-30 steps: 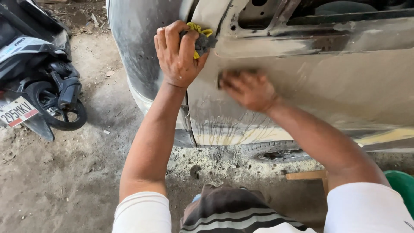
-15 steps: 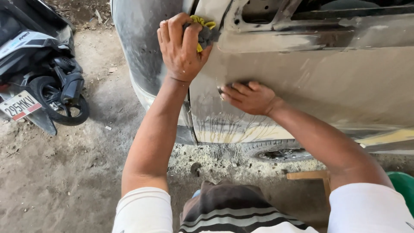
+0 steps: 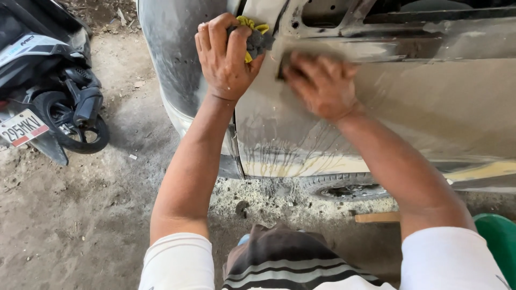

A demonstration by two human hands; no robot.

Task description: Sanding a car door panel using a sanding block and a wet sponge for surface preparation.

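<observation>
Both hands on the sanded car door, left clutching a rag, right rubbing.

From my remote seat, left hand (image 3: 226, 56) is fisted around a grey-and-yellow rag (image 3: 255, 35) at the door's (image 3: 430, 102) front edge; right hand (image 3: 321, 85), blurred, presses flat over a dark pad (image 3: 284, 63) just beside it. Dull, chalky panel with streaky runs lies below the hands; open dirt ground (image 3: 80, 215) to the left, a scooter (image 3: 54, 91) well apart. Since half a second ago, the right hand has climbed toward the left.

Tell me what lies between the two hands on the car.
In the head view, only a narrow strip of sanded car panel separates the left hand, holding a rag, from the right hand.
</observation>
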